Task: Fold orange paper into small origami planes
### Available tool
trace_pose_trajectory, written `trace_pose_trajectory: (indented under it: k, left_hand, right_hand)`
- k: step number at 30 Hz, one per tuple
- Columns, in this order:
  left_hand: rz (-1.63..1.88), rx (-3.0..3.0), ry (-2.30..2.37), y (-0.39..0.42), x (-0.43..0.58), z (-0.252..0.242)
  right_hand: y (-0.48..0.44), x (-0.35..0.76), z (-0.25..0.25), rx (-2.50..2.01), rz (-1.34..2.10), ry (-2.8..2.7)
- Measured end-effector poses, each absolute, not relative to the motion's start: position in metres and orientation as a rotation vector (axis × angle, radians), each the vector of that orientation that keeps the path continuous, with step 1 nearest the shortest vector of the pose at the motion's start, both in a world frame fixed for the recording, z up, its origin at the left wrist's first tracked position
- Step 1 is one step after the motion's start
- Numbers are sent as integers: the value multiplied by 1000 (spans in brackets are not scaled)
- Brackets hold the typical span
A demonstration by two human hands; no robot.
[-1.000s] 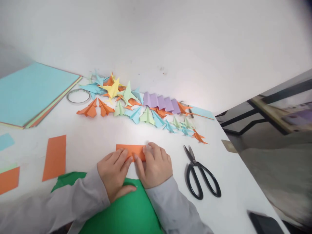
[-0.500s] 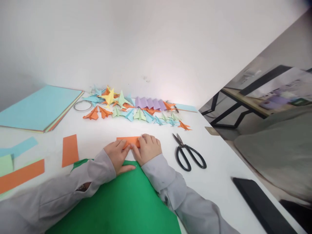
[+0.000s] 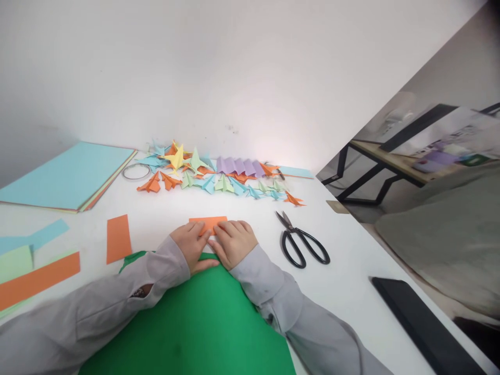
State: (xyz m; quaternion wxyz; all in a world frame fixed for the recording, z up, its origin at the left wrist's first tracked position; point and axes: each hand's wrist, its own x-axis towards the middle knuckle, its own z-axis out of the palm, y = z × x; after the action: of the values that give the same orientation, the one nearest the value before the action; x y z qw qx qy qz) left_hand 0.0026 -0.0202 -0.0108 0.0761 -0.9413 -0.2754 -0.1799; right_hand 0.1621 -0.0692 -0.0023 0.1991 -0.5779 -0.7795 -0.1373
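Note:
Both hands are on a small piece of orange paper (image 3: 211, 223) at the middle of the white table. My left hand (image 3: 190, 247) grips its left part, fingertips on top and thumb stretched toward me. With fingers curled over the near right side of the paper, my right hand (image 3: 236, 242) presses it, the thumb close to the left fingers. The near edge of the paper is partly hidden by the fingers. Beneath my wrists lies a large green sheet (image 3: 195, 323). To the right of my right hand rest black-handled scissors (image 3: 296, 239), blades spread apart.
Folded paper shapes (image 3: 177, 158) in several colours line the wall, with a pleated purple paper (image 3: 239, 166). A wire coil (image 3: 136, 172) lies beside a stack of coloured sheets (image 3: 66, 177). Orange strips (image 3: 119, 239) are at left, a black flat object (image 3: 422, 325) at right.
My right hand's fingers have shifted left and down over the orange paper, leaving its upper right corner showing. The whole view has moved slightly.

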Motion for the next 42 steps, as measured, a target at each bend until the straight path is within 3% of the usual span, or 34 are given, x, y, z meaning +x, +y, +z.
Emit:
trace_pose_trajectory:
  k: [18, 42]
  left_hand:
    - [-435, -2872, -748, -20, -4, -3]
    - [-718, -2935, -648, -14, -24, -1]
  right_hand:
    - [-73, 165, -8, -1472, -534, -2338]
    - [-73, 176, -4, -1602, -502, -2174]
